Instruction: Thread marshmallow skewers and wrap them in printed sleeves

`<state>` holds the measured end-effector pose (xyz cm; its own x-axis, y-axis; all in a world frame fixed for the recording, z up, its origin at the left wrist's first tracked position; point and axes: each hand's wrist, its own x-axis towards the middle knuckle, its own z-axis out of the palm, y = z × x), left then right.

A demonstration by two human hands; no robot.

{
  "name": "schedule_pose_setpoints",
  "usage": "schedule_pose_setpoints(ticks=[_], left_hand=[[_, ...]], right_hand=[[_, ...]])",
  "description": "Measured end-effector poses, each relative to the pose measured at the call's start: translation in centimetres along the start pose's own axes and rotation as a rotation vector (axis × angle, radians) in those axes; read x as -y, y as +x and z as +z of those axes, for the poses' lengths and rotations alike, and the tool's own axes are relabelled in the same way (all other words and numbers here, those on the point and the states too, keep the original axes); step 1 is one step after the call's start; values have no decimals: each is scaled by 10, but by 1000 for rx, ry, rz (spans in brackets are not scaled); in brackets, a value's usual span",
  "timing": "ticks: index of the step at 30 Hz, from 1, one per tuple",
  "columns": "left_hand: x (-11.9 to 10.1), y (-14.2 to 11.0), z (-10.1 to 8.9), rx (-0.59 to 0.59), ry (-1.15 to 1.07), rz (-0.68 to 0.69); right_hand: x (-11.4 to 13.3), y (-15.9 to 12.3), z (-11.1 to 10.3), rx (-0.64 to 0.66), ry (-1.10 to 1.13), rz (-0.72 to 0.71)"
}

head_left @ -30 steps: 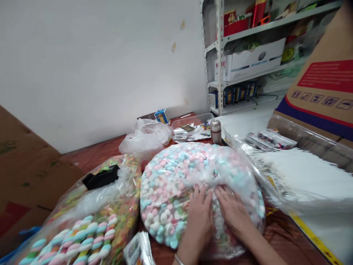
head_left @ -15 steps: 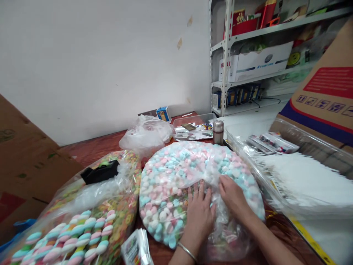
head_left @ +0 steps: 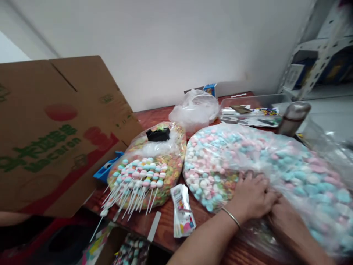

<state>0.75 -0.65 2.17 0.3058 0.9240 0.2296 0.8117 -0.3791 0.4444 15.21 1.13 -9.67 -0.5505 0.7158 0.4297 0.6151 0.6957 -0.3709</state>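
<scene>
At the lower right of the frame, our left hand (head_left: pixel 252 195) and right hand (head_left: pixel 285 217) lie on the marshmallow bag (head_left: pixel 220 147), which spreads from the center to the right edge. Our left fingers are slightly apart and bent down onto the clear plastic; we cannot tell whether they pinch it. Our right hand touches the left, its fingers partly hidden, so we cannot tell its grip either. Left of center, the ring candy bag (head_left: pixel 173 165) carries marshmallow sticks (head_left: pixel 143 173) and a black object (head_left: pixel 158 135). Between the two bags, toward the bottom, we see packets (head_left: pixel 182 211) on the table (head_left: pixel 162 224). Behind the marshmallow bag are a white bag (head_left: pixel 194 110), a clear tray (head_left: pixel 259 99) and a tilted flask (head_left: pixel 293 119). A carton (head_left: pixel 63 136) fills the left side.
</scene>
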Motion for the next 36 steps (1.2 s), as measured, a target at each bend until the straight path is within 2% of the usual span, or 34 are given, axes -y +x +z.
schedule_pose_setpoints(ticks=[2, 4, 5, 7, 9, 11, 12, 14, 16, 19, 21, 23, 25, 27, 30, 32, 34, 36], left_hand=[[-4, -18, -19, -16, -113, 38], [-6, -59, -46, -120, -220, 45], [-4, -85, -60, -196, -252, -3], [9, -143, -87, -420, -250, -247], [34, -195, -103, -571, -205, -618], [62, -232, -105, -591, -266, -905], [74, -244, -101, -589, -375, -1011], [88, -254, -87, -558, -713, -1126], [88, -251, -69, -537, -1018, -1143], [72, -241, -45, -459, -1270, -1083], [60, -237, -35, -377, -1328, -1059], [52, -240, -32, -268, -1261, -1051], [53, -244, -38, -115, -1050, -970], [64, -246, -50, -4, -718, -742], [95, -234, -62, -179, -157, -275], [119, -220, -59, -213, 153, -2], [139, -209, -50, -186, 341, 131], [156, -205, -40, -146, 434, 205]], right_hand=[[1, -2, -16, -4, 11, -62], [17, -7, -38, -80, -23, -27], [31, -9, -50, -110, -48, 44], [73, -9, -67, -148, -2, 151], [126, -4, -70, -143, 131, 92], [179, 8, -55, 64, 315, 75], [201, 16, -42, 128, 370, 96], [232, 32, -11, 276, 413, 177], [242, 45, 14, 378, 418, 224], [225, 55, 25, 435, 451, 159], [205, 56, 14, 463, 477, 114], [189, 56, -3, 490, 500, 94], [182, 57, -18, 517, 522, 64], [181, 60, -24, 548, 538, 13], [183, 68, -23, 581, 527, -61], [184, 68, -25, 553, 485, -43], [187, 58, -35, 477, 427, 13], [187, 36, -53, 327, 369, 65]])
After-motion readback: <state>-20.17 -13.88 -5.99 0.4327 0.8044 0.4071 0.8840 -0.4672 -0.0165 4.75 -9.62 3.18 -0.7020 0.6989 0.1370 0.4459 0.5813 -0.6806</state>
